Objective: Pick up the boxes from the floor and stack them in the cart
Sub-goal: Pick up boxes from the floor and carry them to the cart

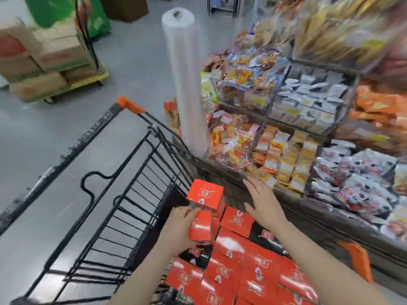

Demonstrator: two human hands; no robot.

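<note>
Red boxes fill the cart; her left hand grips one box, right hand flat and spread wide.

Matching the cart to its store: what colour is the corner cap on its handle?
Orange, on the cart's handle corner cap; the head view shows it clearly.

boxes: glossy red card | cart: black metal wire

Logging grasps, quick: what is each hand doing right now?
Left hand: grips a red box.
Right hand: open, fingers straight, holding nothing.
</note>
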